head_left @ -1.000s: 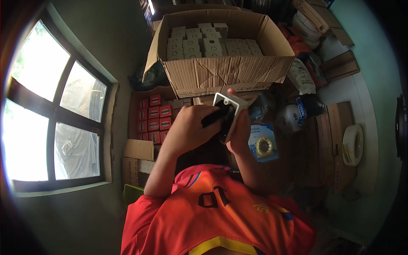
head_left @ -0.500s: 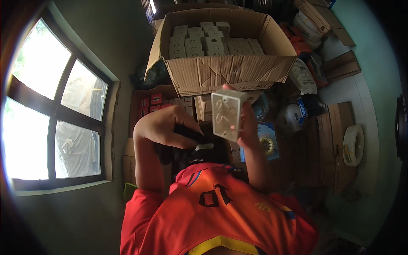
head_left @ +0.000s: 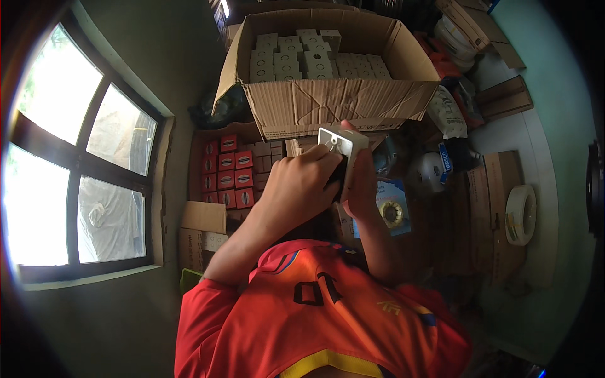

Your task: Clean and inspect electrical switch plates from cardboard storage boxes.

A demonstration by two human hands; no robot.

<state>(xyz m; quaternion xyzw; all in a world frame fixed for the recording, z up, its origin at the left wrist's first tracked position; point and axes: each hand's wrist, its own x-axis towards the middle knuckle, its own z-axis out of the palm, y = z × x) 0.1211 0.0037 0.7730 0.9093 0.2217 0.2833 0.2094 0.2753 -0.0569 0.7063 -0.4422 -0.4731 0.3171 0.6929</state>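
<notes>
Cardboard carton [head_left: 328, 107] of small white boxes sits at 12 o'clock, red boxes [head_left: 227, 170] at 9. Centre frame, right hand [head_left: 360, 186] grips the white switch box [head_left: 343, 148] from behind; left hand [head_left: 296, 189] is closed, pinching its front face. Looks light, rigid plastic; best held by the edges.

Daylight pours in through the window [head_left: 75, 164] at the left, its panes blown out to white glare. The room beyond is dim and greenish, the right side in shadow. Fisheye bending curves straight edges, and the corners fall black.
</notes>
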